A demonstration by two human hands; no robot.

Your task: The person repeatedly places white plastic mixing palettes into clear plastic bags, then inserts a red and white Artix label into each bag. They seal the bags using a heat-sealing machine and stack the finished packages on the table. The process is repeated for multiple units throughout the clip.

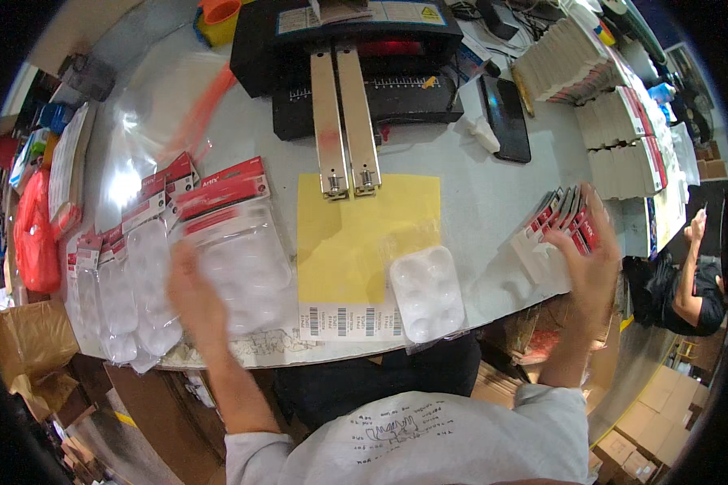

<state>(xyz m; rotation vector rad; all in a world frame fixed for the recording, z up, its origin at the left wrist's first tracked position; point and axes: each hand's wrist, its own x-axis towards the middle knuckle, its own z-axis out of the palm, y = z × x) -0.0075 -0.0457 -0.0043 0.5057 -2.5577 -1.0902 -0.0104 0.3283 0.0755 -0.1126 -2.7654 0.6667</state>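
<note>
My left hand (192, 287) is smeared by motion over the bagged white paint palettes (247, 271) at the left of the table; its fingers cannot be made out. Those palettes lie overlapping in clear bags with red and white headers. At the right, my right hand (592, 255) is closed around a small stack of red and white header cards (560, 222), thumb on the near side and fingers behind. Between my hands, one white palette in a clear bag (426, 293) lies at the table's front edge, partly over a yellow sheet (364, 242) and a strip of barcode labels (340, 322).
A black machine (348, 56) with two metal rails stands at the back middle. Right of it lies a black phone (505, 121). Stacked cards (615, 121) line the right edge. Clear plastic bags (158, 105) lie back left. Another person (687, 283) is far right.
</note>
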